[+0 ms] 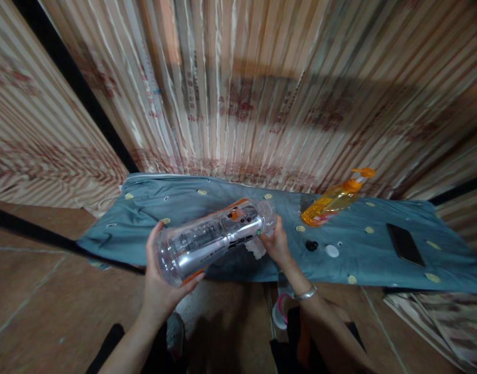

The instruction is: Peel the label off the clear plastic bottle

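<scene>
A large clear plastic bottle (219, 241) with a silver and orange label is held on a slant above the blue cloth. My left hand (160, 288) grips its broad lower end, thumb and fingers on either side. At the narrower upper end, my right hand (277, 241) is closed round the bottle; the fingers behind it are partly hidden. Just beneath that hand lies a crumpled white tissue-like piece (256, 248). To the right on the cloth are a small black item (312, 245) and a round white cap-like disc (332, 251).
Blue patterned cloth (363, 254) covers a low, narrow table. An orange pump bottle (328, 205) stands near its back edge, and a black phone (405, 244) lies at the right. Striped curtains (242, 104) hang behind. Dark metal poles (78, 88) frame the left side.
</scene>
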`<state>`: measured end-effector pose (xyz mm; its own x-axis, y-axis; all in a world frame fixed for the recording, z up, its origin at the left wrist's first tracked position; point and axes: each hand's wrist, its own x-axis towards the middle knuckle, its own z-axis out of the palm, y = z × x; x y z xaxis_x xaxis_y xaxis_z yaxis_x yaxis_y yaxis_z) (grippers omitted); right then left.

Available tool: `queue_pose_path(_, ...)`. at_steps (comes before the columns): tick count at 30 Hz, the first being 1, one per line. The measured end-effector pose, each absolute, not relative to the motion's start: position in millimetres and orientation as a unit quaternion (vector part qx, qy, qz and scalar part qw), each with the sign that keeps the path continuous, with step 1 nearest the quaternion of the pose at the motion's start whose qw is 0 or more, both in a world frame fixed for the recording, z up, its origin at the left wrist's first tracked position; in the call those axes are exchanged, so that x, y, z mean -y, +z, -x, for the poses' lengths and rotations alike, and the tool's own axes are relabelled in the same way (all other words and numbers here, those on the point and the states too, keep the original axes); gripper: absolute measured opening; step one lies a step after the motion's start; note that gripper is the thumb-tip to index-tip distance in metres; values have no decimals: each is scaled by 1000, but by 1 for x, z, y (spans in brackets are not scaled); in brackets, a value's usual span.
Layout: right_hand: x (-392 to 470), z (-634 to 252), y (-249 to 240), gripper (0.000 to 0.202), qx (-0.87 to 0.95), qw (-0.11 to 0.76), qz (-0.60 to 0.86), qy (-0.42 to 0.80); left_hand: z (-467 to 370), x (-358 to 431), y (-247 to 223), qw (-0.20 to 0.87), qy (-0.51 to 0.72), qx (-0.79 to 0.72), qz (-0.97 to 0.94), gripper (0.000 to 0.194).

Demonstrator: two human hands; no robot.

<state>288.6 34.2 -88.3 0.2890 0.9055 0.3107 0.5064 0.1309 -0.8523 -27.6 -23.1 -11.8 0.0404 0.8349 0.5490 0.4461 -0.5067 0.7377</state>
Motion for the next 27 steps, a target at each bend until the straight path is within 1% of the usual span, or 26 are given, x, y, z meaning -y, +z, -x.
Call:
queue_pose_path(9, -34, -288, -86, 65, 559, 501, 627, 208, 25, 23, -7, 233, 525, -487, -658, 117)
queue_pose_path(15, -34, -288, -84, 66, 556, 491, 639, 203, 24, 25, -7, 244, 531, -497, -642, 117)
queue_pose_path(23, -34, -288, -85, 65, 559, 492, 633, 210, 26, 24, -9, 201, 518, -471, -685, 114)
queue_pose_path(27, -34, -288, -87, 64, 556, 495, 634, 212, 27, 23, -10, 203, 519, -473, -683, 114)
